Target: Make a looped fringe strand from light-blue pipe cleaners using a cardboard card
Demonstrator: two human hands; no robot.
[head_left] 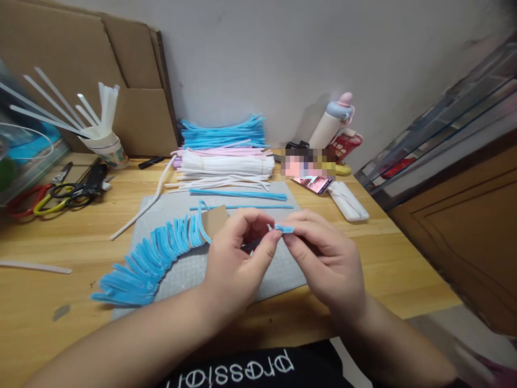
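Observation:
A short folded piece of blue pipe cleaner (286,229) shows between my two hands, above a grey cutting mat (181,280). My left hand (238,256) pinches its left end with thumb and forefinger; a dark object sits partly hidden under those fingers. From the other side, my right hand (329,253) grips the piece between thumb and fingertips. Left of my hands, a curved row of bent blue pipe cleaner loops (149,256) lies across the mat. A brown cardboard piece (215,220) is at its upper end, partly behind my left hand.
Loose blue pipe cleaners (238,194) lie at the mat's back edge. Behind are white (228,164) and blue bundles (224,132). Scissors (48,199) and a cup of white sticks (105,148) stand left. A phone (313,184), white packet (348,202) and bottle (325,128) occupy the right.

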